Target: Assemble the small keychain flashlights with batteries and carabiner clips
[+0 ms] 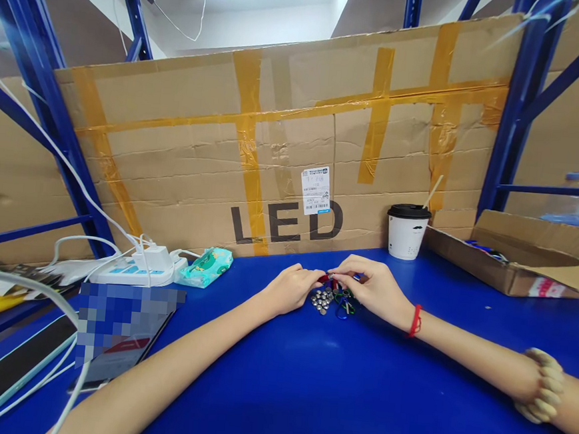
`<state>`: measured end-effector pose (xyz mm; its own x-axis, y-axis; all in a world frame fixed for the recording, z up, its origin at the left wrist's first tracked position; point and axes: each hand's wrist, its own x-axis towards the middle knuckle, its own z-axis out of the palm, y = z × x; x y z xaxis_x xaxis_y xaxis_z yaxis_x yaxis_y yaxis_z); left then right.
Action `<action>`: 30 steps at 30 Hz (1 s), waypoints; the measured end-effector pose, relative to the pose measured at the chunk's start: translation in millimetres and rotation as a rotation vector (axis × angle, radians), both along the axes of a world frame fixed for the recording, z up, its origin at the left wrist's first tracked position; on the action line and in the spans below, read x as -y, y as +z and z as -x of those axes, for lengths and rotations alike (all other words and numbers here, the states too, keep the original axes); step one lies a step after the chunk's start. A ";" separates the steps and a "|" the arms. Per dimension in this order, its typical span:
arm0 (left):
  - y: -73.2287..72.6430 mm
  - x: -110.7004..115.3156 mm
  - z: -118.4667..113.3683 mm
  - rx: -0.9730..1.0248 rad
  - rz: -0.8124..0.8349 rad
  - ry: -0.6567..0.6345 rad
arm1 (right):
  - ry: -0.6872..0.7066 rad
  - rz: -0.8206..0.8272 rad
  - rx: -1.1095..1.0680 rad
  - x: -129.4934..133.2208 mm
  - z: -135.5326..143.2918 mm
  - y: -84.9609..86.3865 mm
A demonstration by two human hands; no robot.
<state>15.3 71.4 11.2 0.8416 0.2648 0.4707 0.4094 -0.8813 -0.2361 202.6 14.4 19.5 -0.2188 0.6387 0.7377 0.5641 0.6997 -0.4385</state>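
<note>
Head view: my left hand (291, 289) and right hand (375, 289) meet fingertip to fingertip, pinched together on a small red piece (323, 278), too tiny to name for sure. Just below it on the blue table (336, 388) lies a heap of silver button cells (322, 300), beside some green and blue clips (345, 305). Behind stands a lidded paper cup (406, 231), then a cardboard sheet (285, 150) printed "LED", with an unreadable white label (315, 190).

Shiny metal button cells (321, 301) on glossy blue tabletop (337, 381); creased matt cardboard (183, 162), glossy tape.
</note>
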 end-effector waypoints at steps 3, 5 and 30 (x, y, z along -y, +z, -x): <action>0.0 0.1 0.3 -0.002 0.005 0.003 | 0.004 -0.010 0.036 0.3 -0.8 1.2; 0.5 0.4 0.5 0.040 -0.005 0.025 | -0.012 0.009 0.019 -0.6 -1.5 1.6; -0.6 -0.6 -0.8 0.074 -0.053 0.269 | -0.336 0.052 0.193 -13.4 -15.9 -2.7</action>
<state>16.0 72.0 10.6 0.7073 0.4475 0.5473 0.6447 -0.7258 -0.2398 218.5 27.8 16.8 -0.1225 0.7339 0.6682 0.8335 0.4415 -0.3320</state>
